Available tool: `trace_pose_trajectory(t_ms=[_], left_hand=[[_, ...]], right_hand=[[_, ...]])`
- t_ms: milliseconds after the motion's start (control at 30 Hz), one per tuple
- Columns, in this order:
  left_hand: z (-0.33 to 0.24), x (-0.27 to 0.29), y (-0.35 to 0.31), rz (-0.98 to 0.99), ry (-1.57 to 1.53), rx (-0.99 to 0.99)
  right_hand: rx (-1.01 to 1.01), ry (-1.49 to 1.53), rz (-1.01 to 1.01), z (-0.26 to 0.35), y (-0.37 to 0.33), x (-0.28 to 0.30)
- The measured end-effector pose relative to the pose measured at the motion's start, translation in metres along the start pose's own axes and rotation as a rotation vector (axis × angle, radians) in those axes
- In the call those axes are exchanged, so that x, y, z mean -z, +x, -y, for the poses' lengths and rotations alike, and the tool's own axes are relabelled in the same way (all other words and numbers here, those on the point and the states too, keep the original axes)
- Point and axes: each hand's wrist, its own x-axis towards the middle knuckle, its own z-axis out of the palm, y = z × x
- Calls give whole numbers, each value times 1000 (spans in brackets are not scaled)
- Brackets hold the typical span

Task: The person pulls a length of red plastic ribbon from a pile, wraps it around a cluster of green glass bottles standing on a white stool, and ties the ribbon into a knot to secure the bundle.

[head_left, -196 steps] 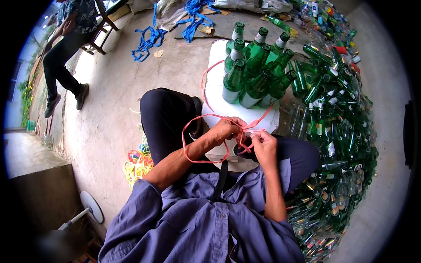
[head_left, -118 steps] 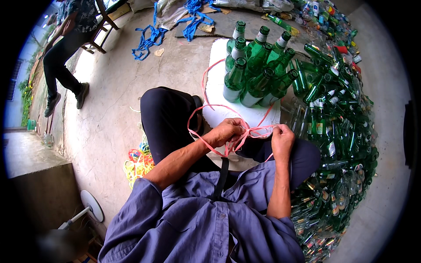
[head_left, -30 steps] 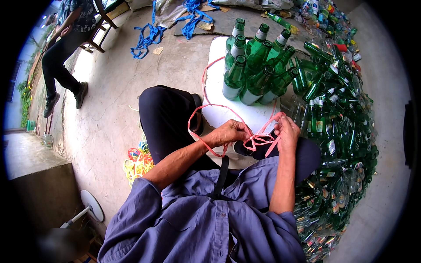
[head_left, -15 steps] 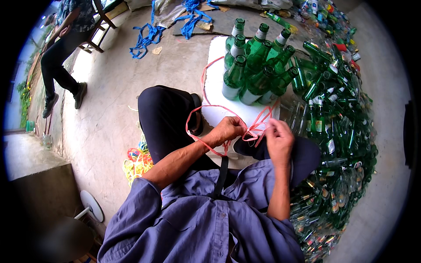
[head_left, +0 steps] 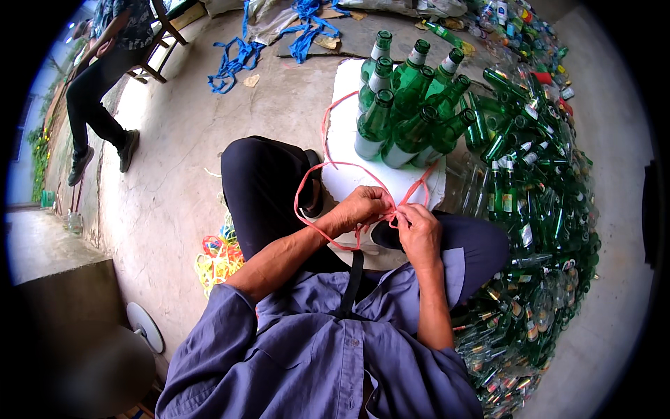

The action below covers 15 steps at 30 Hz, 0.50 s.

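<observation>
Your right grip [head_left: 421, 234] partly hid the pink cord [head_left: 296, 200], while the top edge cropped the seated person [head_left: 105, 75].

Showing as a thin, pinkish-red string [head_left: 418, 184], slightly flattened. Bunching into a small tangle, too covered to read as knotted or loose, and being pinched there between the fingertips of the left hand [head_left: 366, 207] and right hand [head_left: 421, 232]. Swinging leftward in a wide, slack loop, crossing at the left wrist and dipping below that hand. Slanting up rightward in strands over the board [head_left: 343, 184] toward the bottles [head_left: 408, 140]. Curving also along the board's left edge, vanishing beside them.
</observation>
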Motion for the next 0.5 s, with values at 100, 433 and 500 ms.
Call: trace_pose_trajectory(t_ms=[100, 433, 500], left_hand=[[-13, -4, -6, 30, 22, -9], [-16, 7, 0, -164, -26, -88], [-16, 10, 1, -304, 21, -90]], right_hand=[[-42, -38, 18, -3, -4, -1], [-536, 775, -49, -25, -9, -15], [-558, 937, -41, -23, -6, -8]])
